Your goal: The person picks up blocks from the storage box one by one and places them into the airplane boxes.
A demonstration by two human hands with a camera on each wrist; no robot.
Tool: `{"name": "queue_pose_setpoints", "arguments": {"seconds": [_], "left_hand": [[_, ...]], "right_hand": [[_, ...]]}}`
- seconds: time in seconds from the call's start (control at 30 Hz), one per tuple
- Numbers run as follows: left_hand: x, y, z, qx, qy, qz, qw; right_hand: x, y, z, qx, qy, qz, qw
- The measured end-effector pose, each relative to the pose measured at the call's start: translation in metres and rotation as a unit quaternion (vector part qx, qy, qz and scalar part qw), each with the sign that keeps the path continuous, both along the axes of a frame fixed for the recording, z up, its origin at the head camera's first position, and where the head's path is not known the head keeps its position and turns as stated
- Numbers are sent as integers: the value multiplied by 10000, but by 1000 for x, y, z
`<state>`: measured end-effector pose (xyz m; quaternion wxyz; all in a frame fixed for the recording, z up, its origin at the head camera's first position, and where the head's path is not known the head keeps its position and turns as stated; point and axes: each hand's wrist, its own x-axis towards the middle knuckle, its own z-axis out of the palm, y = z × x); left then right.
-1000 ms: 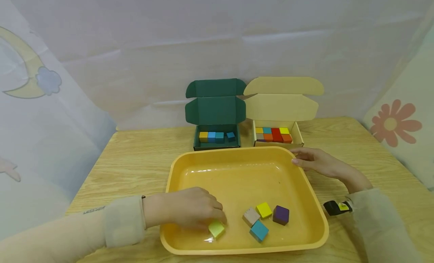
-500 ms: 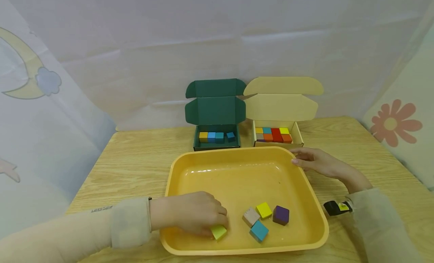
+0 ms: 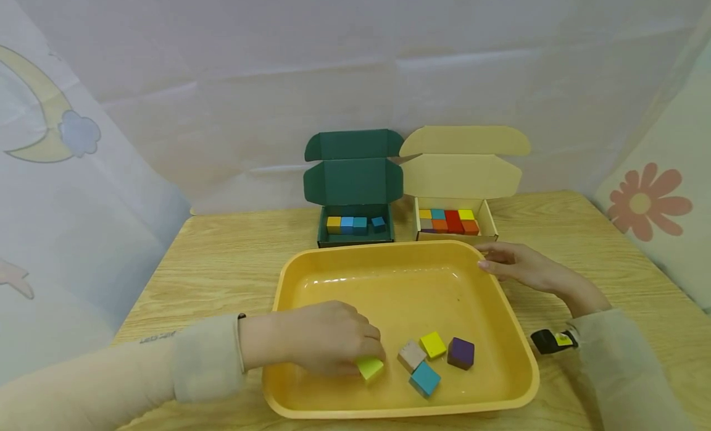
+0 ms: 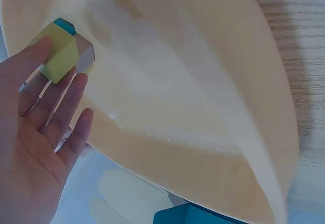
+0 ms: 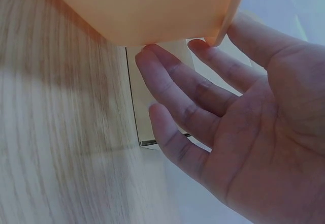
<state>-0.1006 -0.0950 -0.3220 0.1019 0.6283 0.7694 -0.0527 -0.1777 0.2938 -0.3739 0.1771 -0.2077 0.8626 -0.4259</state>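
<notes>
In the head view my left hand [image 3: 336, 338] is low inside the yellow tray [image 3: 355, 414], pinching a lime-yellow block [image 3: 370, 369] between thumb and fingertips. The left wrist view shows the thumb on one face of that block [image 4: 63, 54] and the other fingers loosely spread. To its right lie a bare-wood block [image 3: 411, 356], a teal block [image 3: 424, 380], a bright yellow block [image 3: 432, 344] and a purple block [image 3: 461, 353]. At the tray's far right corner my right hand [image 3: 522, 265] grips the rim, thumb over the edge and fingertips against the outer wall.
Behind the tray stand two open boxes with raised lids. The green box [image 3: 355, 181] contains a row of blocks with one tilted apart. Packed blocks fill much of the cream box [image 3: 461, 175]. A black strap [image 3: 550, 341] hangs at the right sleeve.
My left hand has moved right across the tray, and the lime-yellow block has come along toward the other blocks. My right hand stays at the corner.
</notes>
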Motion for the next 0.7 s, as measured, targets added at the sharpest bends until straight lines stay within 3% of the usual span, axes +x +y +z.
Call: {"name": "queue_pose_setpoints", "arguments": {"seconds": [0.2, 0.3, 0.53, 0.6, 0.7], "left_hand": [[-13, -3, 5, 270, -774, 504, 9954], [-20, -5, 8, 409, -990, 745, 9914], [-38, -9, 13, 717, -1593, 1464, 9737], [-44, -11, 14, 831, -1634, 1568, 9705], [-55, -15, 12, 933, -1416, 1724, 9703]], "right_hand": [[0, 0, 0, -7, -19, 4, 10000], [0, 0, 0, 29, 5, -15, 10000], [0, 0, 1, 43, 23, -32, 10000], [0, 0, 0, 47, 35, -31, 10000], [0, 0, 0, 55, 49, -24, 10000]]}}
